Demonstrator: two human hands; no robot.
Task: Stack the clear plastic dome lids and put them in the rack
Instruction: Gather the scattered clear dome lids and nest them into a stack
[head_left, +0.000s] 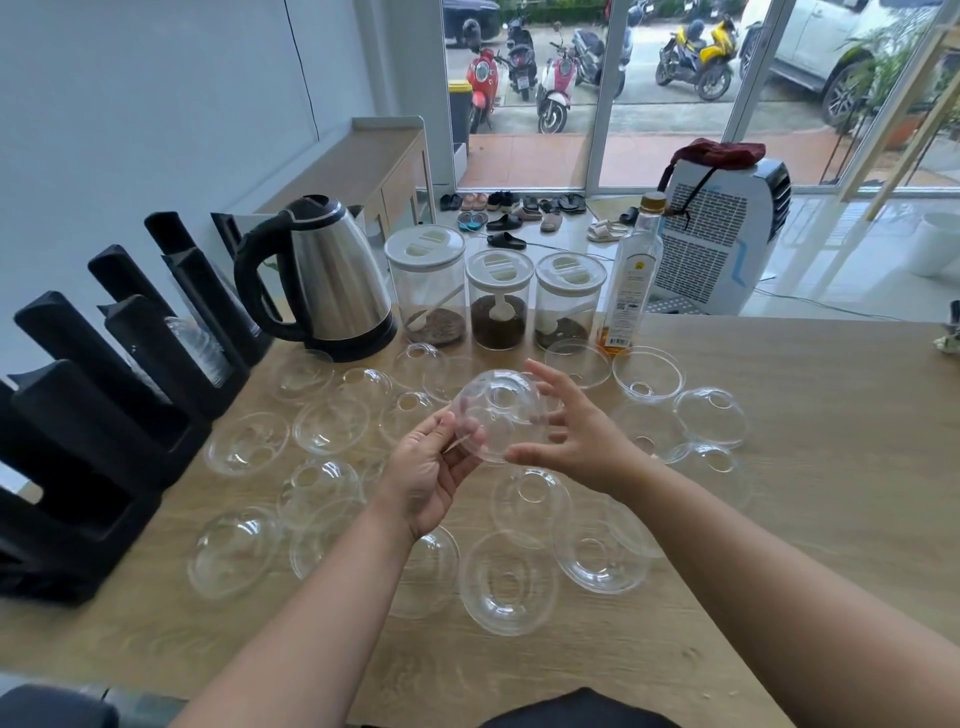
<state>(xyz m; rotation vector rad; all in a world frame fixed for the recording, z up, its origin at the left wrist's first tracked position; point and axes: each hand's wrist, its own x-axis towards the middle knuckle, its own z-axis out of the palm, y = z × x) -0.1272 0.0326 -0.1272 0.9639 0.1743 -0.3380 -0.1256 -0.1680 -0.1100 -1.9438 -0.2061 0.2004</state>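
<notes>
Several clear plastic dome lids (508, 583) lie scattered over the wooden table (810, 467), some dome up, some dome down. My left hand (431, 475) pinches the lower rim of one clear dome lid (498, 413) held above the table, its hole facing me. My right hand (576, 434) hovers at that lid's right side with fingers spread, close to it or just touching. The black rack (119, 395) stands along the left edge, with a stack of lids (200, 345) lying in one slot.
A steel kettle (327, 280) stands behind the lids at the back left. Three clear jars (498, 299) and a glass bottle (631, 283) line the table's far edge. A white air cooler (722, 234) stands on the floor beyond.
</notes>
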